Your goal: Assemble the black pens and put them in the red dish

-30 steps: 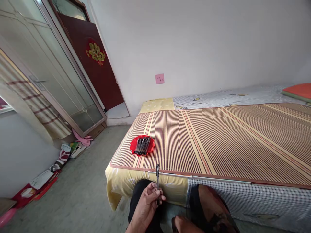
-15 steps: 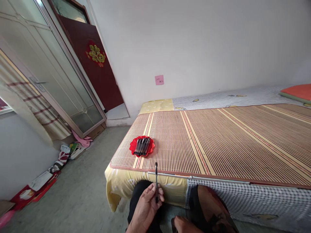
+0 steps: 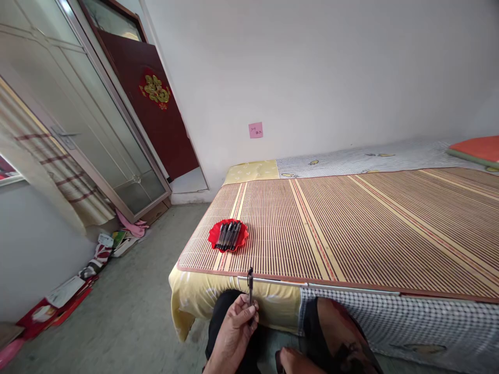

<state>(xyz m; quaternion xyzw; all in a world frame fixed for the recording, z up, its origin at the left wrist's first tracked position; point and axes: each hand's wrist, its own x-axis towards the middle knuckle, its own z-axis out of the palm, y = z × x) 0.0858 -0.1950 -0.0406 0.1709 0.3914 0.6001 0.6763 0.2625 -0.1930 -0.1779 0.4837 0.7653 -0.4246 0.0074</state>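
Note:
A dark pen stands nearly upright in my left hand, pinched between thumb and fingers, its clip end pointing up. It is in front of the bed's near edge. Beyond it, a red scalloped plate lies on the striped mat, holding several dark pens laid side by side. My right hand rests low by my knee, partly cut off by the frame. Its fingers are curled beside a small dark shape, which I cannot make out.
The bed carries a striped bamboo mat over patterned sheets. An orange pillow lies at the far right. A pink note is on the wall. Left are a glass door and clutter along the floor. My knees touch the bed's front area.
My left hand has shifted its grip on the pen, with the thumb now across it. The pen's top end sits slightly lower. The right hand has stayed in place.

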